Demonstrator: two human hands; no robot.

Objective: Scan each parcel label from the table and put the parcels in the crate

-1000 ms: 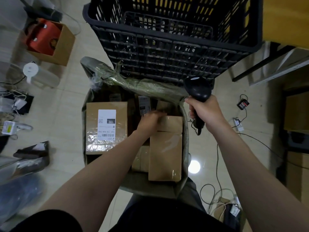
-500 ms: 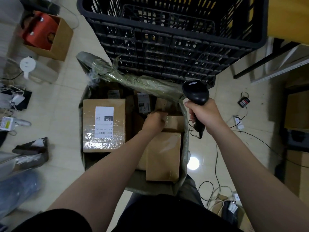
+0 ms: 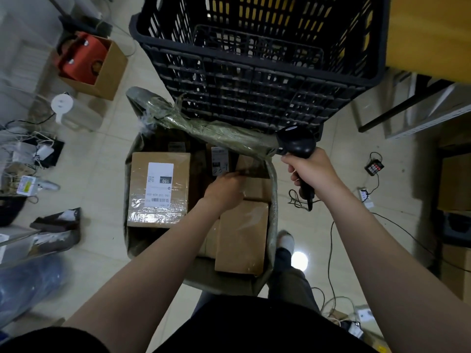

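Observation:
A green woven sack (image 3: 272, 200) stands open on the floor below me, holding several brown cardboard parcels. The largest parcel (image 3: 159, 189) lies at the left with a white label facing up. My left hand (image 3: 224, 191) reaches down into the sack's right half, fingers curled around the edge of a small brown parcel (image 3: 256, 188); a longer taped parcel (image 3: 240, 238) lies just in front of it. My right hand (image 3: 309, 171) grips a black barcode scanner (image 3: 297, 142) over the sack's right rim. The black slatted crate (image 3: 254, 80) stands directly behind the sack.
A cardboard box holding a red item (image 3: 86, 62) and a white kettle-like object (image 3: 62, 105) sit on the tiled floor at the left. Cables (image 3: 331, 238) trail across the floor to the right, near a small black device (image 3: 374, 168). My leg and foot (image 3: 285, 240) stand beside the sack.
My left hand has pushed deeper toward the far right of the sack and closed on the small parcel. The scanner hand has hardly moved.

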